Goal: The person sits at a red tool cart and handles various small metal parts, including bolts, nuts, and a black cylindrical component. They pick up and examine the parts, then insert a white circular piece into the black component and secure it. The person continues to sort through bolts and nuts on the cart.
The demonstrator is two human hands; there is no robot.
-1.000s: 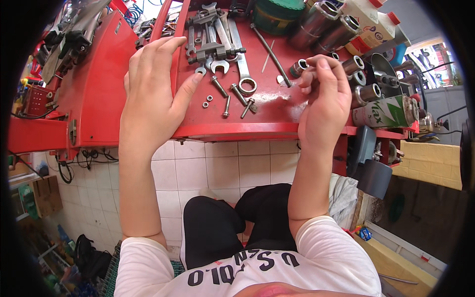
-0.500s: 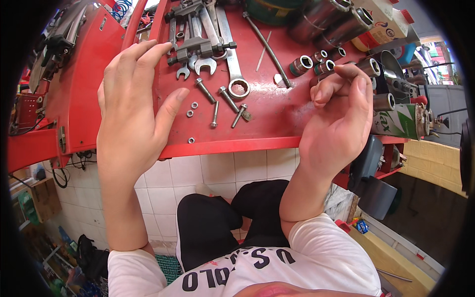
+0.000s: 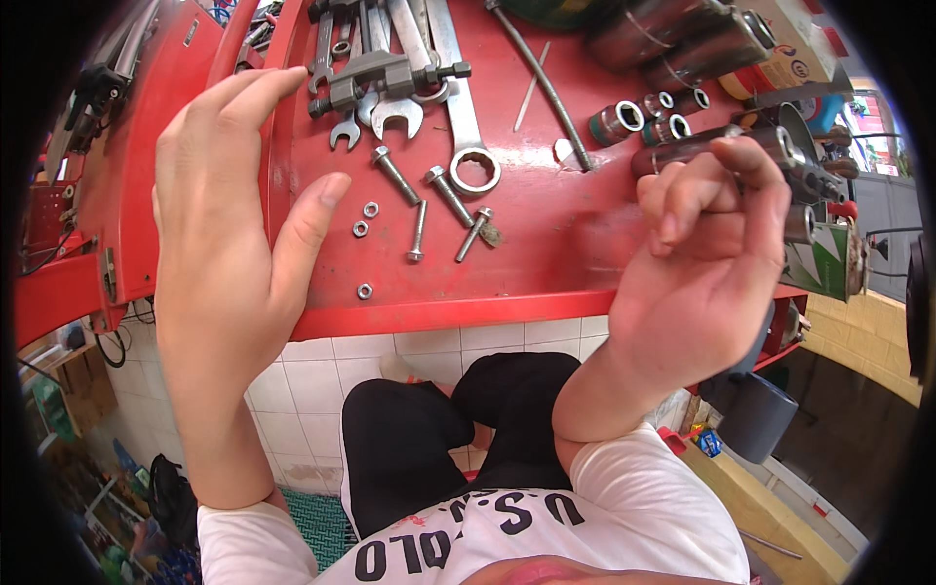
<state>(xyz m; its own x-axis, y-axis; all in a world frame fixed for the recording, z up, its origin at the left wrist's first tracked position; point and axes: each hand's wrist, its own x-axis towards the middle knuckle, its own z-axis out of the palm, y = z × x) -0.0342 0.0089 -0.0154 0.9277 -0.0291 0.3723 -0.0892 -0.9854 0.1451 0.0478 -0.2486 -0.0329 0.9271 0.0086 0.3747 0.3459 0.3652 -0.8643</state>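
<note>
My left hand [image 3: 224, 195] is raised over the left side of the red tray [image 3: 546, 249], thumb spread from the outstretched fingers, holding nothing. On the right, my right hand [image 3: 702, 253] hovers with its palm turned inward and its fingers loosely bent; nothing shows in it. Between them lie several bolts [image 3: 395, 174] and small hex nuts [image 3: 361, 228]. Beyond these sit a steel puller with a crossbar [image 3: 370, 83], open-end wrenches [image 3: 398, 115] and a large ring-end wrench [image 3: 475, 171]. Several chrome sockets [image 3: 616, 123] stand past my right fingers, which partly cover a longer socket [image 3: 682, 148].
A thin steel rod [image 3: 541, 83] lies on the tray near large dark metal cylinders [image 3: 653, 34]. At the right are a carton-like jug [image 3: 780, 58] and a green-and-white can [image 3: 819, 258]. A red cabinet [image 3: 146, 97] borders the left side. The tray's raised front edge [image 3: 468, 310] runs before my knees.
My left hand has shifted left and my right hand right, so they are wider apart. The view has moved slightly, and the tray appears a little larger. The bolts and nuts keep their layout.
</note>
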